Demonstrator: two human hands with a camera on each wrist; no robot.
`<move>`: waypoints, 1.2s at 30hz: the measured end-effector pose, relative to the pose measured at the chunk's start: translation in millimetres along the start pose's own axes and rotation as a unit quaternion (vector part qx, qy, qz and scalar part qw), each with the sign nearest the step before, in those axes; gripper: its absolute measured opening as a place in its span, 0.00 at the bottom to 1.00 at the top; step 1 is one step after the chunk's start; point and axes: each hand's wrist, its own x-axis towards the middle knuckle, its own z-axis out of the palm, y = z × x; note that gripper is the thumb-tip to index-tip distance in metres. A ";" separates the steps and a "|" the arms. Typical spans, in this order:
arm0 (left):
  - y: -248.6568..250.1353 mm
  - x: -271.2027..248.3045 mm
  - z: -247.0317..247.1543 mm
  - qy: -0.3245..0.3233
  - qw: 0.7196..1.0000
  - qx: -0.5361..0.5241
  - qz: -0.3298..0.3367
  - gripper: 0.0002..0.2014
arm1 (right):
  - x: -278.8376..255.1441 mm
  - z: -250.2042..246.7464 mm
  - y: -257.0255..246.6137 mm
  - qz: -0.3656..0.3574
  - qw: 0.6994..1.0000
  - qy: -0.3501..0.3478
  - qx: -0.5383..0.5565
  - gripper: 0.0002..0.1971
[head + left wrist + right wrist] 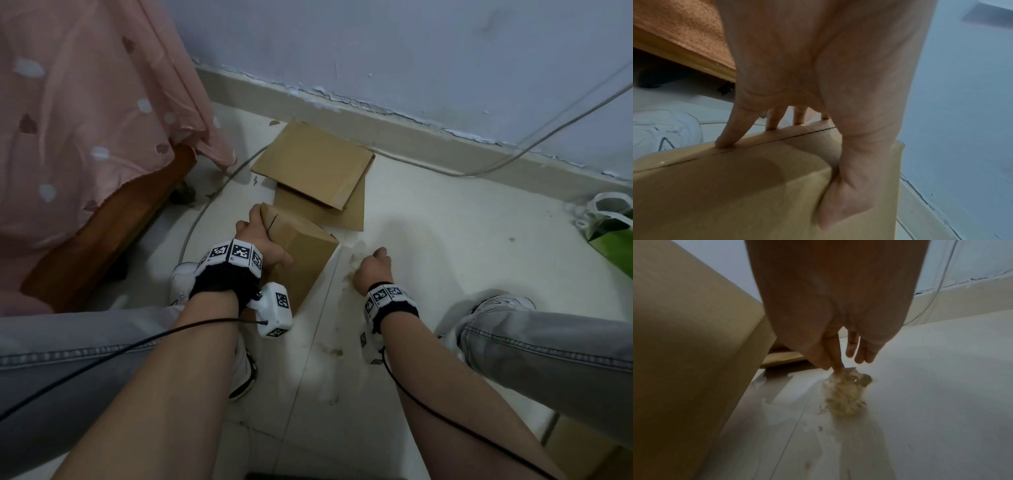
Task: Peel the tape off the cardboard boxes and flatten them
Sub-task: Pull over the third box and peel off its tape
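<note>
Brown cardboard box (301, 253), pale white floor (445, 246), pink spotted cloth (85, 102), green bag (613, 236), blue-grey wall (376, 44).

Home bedroom, floor-level corner: bed (102, 219) with wooden frame on the left, pink patterned sheet (85, 102) draped over it, pale tiled floor (445, 246), blue painted wall (376, 51) flaking above the far baseboard (445, 150), loose cable (513, 154) along it.

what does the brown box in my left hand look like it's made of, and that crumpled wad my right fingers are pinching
Brown box: matte corrugated cardboard, judging by its dull tan faces and creased edges. Crumpled wad pinched by the right hand: probably peeled clear tape with torn cardboard fibre, glossy and wrinkled; blur leaves it uncertain.
</note>
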 end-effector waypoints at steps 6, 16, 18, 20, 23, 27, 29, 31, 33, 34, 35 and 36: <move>-0.5 -2.6 0.9 -0.002 1.000 -0.008 0.002 0.63 | 13.5 -18.1 12.6 0.005 0.996 0.056 0.063 0.02; 1.0 -2.5 2.7 -0.002 1.000 -0.004 0.011 0.61 | 1.5 -8.9 1.4 -0.006 0.999 0.049 0.016 0.12; 0.6 -2.1 2.5 0.000 1.000 -0.003 0.009 0.62 | 1.1 -10.9 -3.5 -0.001 0.999 0.021 0.041 0.10; 0.9 -2.0 2.8 0.000 1.000 -0.003 0.008 0.62 | 5.0 -17.8 -4.0 -0.006 0.997 0.020 0.072 0.09; 1.1 -1.5 4.5 0.000 1.000 -0.004 0.010 0.62 | 7.8 -25.7 4.0 0.004 0.993 0.066 0.099 0.10; 0.5 0.8 6.2 -0.005 1.000 -0.002 0.012 0.62 | 1.7 -29.6 15.5 0.031 0.992 0.084 0.088 0.07; -0.5 2.2 6.0 -0.004 1.000 -0.001 0.011 0.62 | 4.1 -28.3 17.5 0.050 0.993 0.063 0.089 0.09; -1.3 4.3 6.2 -0.002 1.000 -0.003 0.011 0.62 | 5.4 -29.6 16.5 0.065 0.987 0.046 0.137 0.15; -3.3 6.0 7.3 -0.001 1.000 -0.004 0.007 0.62 | 2.2 -34.8 10.2 0.097 0.981 0.046 0.159 0.14; -4.3 5.1 8.3 0.000 1.000 -0.003 0.006 0.62 | -0.5 -39.2 5.6 0.123 0.978 0.054 0.161 0.12; -5.7 4.1 10.1 0.005 1.000 0.000 0.000 0.62 | -5.2 -45.5 -1.6 0.152 0.972 0.068 0.166 0.11; -7.1 2.8 12.1 0.014 1.000 0.003 -0.007 0.62 | -7.1 -51.6 -8.9 0.169 0.965 0.084 0.180 0.15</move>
